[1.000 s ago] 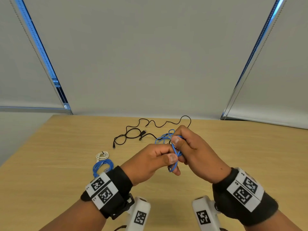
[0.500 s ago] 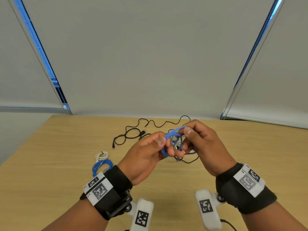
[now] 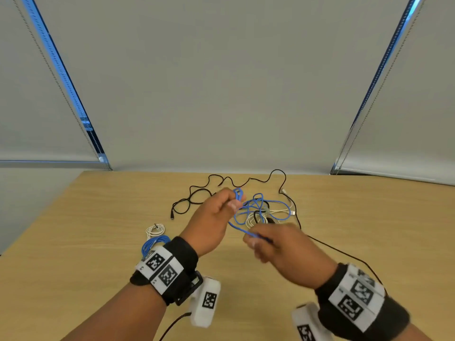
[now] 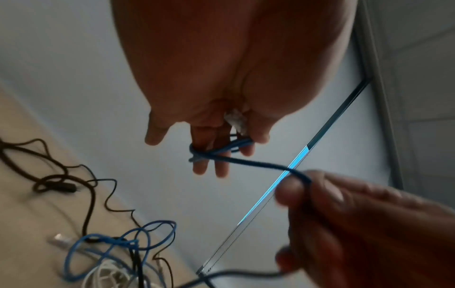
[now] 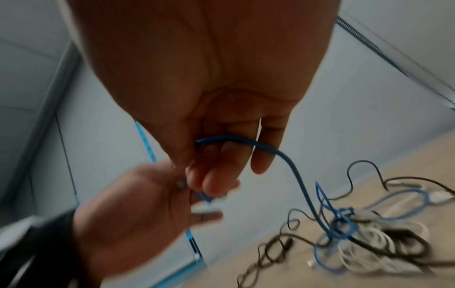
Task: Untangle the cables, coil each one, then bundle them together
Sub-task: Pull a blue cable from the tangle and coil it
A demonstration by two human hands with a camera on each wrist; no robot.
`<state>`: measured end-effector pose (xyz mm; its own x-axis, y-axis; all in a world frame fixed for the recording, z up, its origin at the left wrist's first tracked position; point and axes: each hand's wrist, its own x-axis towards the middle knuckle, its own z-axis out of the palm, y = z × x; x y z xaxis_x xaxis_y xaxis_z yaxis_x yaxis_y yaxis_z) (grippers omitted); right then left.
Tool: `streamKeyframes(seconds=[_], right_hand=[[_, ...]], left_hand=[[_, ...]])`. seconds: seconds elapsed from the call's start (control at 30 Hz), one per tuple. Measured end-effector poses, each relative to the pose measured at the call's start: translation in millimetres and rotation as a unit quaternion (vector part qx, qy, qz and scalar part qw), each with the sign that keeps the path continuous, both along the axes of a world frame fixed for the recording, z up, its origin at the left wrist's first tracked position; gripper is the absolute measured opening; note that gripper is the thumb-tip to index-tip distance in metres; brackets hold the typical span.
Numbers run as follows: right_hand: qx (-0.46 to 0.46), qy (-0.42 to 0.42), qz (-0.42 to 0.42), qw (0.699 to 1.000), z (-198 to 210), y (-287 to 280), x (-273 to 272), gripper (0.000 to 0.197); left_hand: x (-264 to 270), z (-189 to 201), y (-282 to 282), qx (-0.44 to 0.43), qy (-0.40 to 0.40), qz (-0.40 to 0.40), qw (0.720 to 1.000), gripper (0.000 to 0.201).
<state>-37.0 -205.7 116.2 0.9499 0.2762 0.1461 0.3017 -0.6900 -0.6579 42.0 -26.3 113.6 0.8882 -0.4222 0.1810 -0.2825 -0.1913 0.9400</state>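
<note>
A thin blue cable (image 3: 256, 207) runs between both hands above the wooden table (image 3: 73, 242). My left hand (image 3: 216, 212) holds small loops of it wound around two fingers (image 4: 219, 152), with its clear plug against the palm. My right hand (image 3: 275, 244) pinches the cable (image 5: 246, 142) a short way along; from there it drops into a tangle (image 3: 268, 215) of blue, white and black cables on the table. A long black cable (image 3: 221, 183) trails behind the tangle.
A coiled blue cable (image 3: 154, 244) and a small coiled white cable (image 3: 155, 230) lie left of my left wrist. Another black lead (image 3: 344, 254) runs across the table under my right arm. Grey window blinds hang behind the table's far edge.
The hands have pulled apart: the right hand slid down and toward me along the blue cable, while the left hand stayed raised with the loops on its fingers.
</note>
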Motion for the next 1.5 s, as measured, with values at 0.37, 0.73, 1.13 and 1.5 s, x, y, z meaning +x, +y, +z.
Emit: streamKeyframes(seconds=[0.37,0.73,1.13,1.5], right_hand=[[0.201,0.018,0.013,0.979,18.3,-17.3,9.2,0.015],[0.223,0.0,0.013,0.975,18.7,-14.3,31.0,0.007],[0.125,0.072,-0.041,0.989,-62.0,-27.4,38.1,0.007],[0.05,-0.032,-0.025,0.998,-24.0,-11.9,45.0,0.015]], left_hand=[[-32.2,-10.6,-5.6,-0.143,0.169,-0.172,0.96,0.028],[-25.0,-2.3,4.0,-0.24,0.225,-0.174,0.928,0.026],[13.8,33.3,8.3,-0.424,0.171,-0.118,0.882,0.023],[28.0,-29.9,-0.9,0.105,-0.008,-0.017,0.994,0.026]])
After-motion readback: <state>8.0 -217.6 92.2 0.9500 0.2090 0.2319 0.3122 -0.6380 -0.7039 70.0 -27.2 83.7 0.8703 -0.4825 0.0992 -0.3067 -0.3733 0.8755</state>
